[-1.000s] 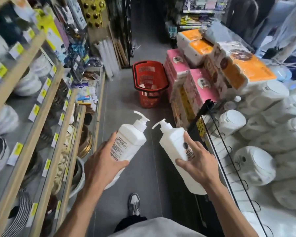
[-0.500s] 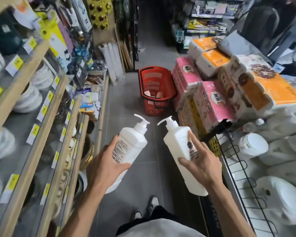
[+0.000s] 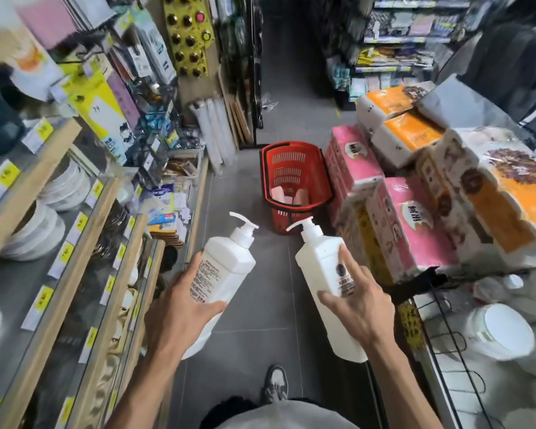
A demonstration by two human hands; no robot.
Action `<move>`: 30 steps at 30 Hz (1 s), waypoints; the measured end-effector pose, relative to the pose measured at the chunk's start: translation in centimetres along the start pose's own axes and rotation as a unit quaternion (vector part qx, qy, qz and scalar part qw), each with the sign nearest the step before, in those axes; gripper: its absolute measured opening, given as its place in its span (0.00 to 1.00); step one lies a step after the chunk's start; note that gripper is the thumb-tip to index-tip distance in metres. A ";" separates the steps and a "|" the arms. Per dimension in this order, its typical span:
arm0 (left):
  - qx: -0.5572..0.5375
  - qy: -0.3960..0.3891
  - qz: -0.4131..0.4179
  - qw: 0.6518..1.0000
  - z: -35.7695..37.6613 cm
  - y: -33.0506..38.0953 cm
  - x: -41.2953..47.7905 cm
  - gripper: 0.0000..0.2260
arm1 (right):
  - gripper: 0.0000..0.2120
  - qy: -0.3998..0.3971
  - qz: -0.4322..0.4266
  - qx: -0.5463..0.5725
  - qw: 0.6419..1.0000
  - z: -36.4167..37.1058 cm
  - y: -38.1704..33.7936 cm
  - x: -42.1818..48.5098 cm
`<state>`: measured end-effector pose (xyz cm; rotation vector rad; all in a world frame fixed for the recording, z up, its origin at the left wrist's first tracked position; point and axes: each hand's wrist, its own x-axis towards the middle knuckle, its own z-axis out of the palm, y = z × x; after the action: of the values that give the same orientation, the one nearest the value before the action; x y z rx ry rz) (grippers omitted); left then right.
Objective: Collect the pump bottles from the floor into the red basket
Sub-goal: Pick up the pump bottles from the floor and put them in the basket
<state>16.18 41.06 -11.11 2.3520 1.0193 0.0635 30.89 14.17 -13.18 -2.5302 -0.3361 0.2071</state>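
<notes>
Basket (image 3: 291, 144) nearer than a moment ago.

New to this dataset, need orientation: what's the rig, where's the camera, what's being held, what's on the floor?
No robot here: a person works bare-handed. The view comes from a wide-angle camera worn on the head, looking forward and down a shop aisle. The left hand grips a white pump bottle; the right hand grips a second pump bottle, fingers curled round each. Ahead on the grey floor stands the red basket, with something pale inside, too blurred to name. Shelves of white dishes run along the left; tissue packs are stacked on the right. One shoe shows at the bottom.
</notes>
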 end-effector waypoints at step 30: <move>-0.040 -0.064 0.025 0.997 1.0 6.0 26.4 0.46 | 0.47 0.031 0.073 -0.005 0.997 3.2 -6.9 20.9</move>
<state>39.12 55.35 -13.48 2.2766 0.8795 -0.0269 48.82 27.27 -13.53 -2.5659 -0.1277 0.1832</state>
